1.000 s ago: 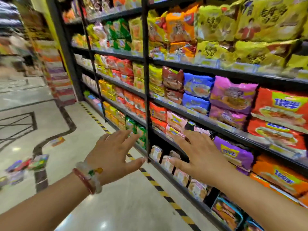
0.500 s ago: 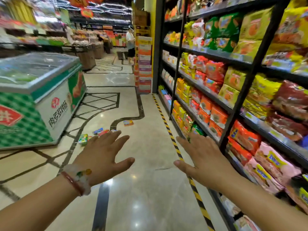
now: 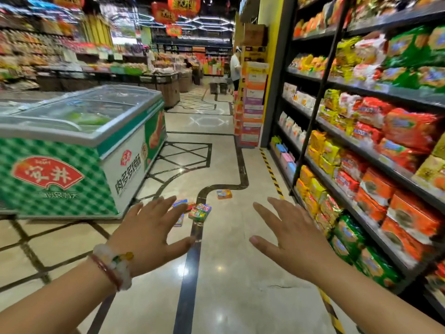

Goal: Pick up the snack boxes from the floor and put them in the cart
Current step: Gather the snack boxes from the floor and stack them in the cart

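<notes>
Several colourful snack boxes lie scattered on the shiny floor ahead of me. A green and red box [image 3: 199, 211] is the nearest, with a blue one [image 3: 180, 203] partly hidden behind my left fingers. An orange box [image 3: 224, 194] lies alone a little farther on. My left hand [image 3: 149, 235], with bracelets at the wrist, is held out flat with spread fingers and holds nothing. My right hand [image 3: 286, 237] is stretched out the same way, empty. Both hover well above the floor, short of the boxes. No cart is in view.
A green chest freezer [image 3: 79, 160] stands at the left. Shelves packed with noodle bags [image 3: 361, 165] run along the right, edged by a yellow and black floor stripe [image 3: 272, 172]. A person [image 3: 234, 68] stands far down the aisle beside a stacked display [image 3: 252, 100].
The view has swung left from the shelves to look down the aisle. The snack boxes have come toward the centre and closer. Both hands stay outstretched and empty.
</notes>
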A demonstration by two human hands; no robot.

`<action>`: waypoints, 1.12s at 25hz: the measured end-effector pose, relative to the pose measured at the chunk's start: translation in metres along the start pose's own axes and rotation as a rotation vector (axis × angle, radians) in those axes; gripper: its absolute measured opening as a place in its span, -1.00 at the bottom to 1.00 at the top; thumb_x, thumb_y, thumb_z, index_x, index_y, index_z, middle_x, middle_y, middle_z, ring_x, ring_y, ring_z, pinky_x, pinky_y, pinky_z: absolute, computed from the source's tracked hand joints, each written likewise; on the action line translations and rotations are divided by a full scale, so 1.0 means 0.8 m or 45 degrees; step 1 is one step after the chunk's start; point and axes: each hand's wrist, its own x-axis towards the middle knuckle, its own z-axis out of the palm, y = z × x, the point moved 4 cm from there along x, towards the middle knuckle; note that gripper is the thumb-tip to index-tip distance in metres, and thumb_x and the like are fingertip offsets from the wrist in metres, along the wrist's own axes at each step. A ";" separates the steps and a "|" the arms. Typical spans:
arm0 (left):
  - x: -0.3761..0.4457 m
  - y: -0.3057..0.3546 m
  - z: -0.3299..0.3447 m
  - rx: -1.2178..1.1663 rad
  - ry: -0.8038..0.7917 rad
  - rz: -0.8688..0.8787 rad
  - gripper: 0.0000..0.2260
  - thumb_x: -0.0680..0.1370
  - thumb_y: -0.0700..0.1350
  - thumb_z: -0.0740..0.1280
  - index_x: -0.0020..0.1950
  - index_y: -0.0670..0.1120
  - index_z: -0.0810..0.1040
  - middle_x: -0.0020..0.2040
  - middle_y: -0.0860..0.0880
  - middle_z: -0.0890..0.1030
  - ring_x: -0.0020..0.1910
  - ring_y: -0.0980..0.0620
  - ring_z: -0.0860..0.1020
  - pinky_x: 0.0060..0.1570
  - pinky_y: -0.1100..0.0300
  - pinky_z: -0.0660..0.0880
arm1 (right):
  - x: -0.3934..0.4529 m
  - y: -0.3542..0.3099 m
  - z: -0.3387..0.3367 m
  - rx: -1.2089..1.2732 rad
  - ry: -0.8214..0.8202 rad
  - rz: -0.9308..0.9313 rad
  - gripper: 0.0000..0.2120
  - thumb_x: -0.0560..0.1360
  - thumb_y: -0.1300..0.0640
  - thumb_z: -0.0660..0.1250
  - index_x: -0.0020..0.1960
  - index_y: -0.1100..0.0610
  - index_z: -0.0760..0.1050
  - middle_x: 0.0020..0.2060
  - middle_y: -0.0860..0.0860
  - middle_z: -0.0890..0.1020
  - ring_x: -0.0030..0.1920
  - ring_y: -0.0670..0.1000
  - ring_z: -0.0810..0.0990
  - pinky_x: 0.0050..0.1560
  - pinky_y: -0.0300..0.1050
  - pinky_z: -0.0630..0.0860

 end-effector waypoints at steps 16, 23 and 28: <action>0.411 -0.115 0.106 0.000 -0.090 -0.071 -0.08 0.21 0.47 -0.28 0.53 0.17 0.01 0.57 0.08 -0.02 0.53 0.07 -0.03 0.46 0.06 -0.10 | 0.436 0.153 0.058 -0.038 0.015 -0.189 0.01 0.13 -0.52 -0.63 0.52 -0.21 -0.24 0.55 -0.06 -0.12 0.53 0.00 -0.19 0.45 -0.05 -0.31; 0.559 -0.204 0.160 -0.021 -0.112 -0.112 0.01 0.14 0.57 -0.35 0.53 0.18 -0.01 0.57 0.09 -0.05 0.53 0.07 -0.03 0.45 0.05 -0.12 | 0.629 0.191 0.096 -0.024 -0.040 -0.260 0.02 0.11 -0.53 -0.63 0.52 -0.22 -0.25 0.54 -0.08 -0.17 0.53 -0.01 -0.21 0.44 -0.06 -0.32; 0.684 -0.289 0.222 -0.017 -0.160 -0.086 0.09 0.10 0.59 -0.44 0.55 0.14 -0.03 0.57 0.04 -0.06 0.53 0.04 -0.05 0.46 0.01 -0.12 | 0.786 0.199 0.153 0.034 -0.014 -0.251 -0.02 0.16 -0.53 -0.60 0.52 -0.21 -0.24 0.55 -0.04 -0.11 0.54 0.02 -0.16 0.40 -0.09 -0.36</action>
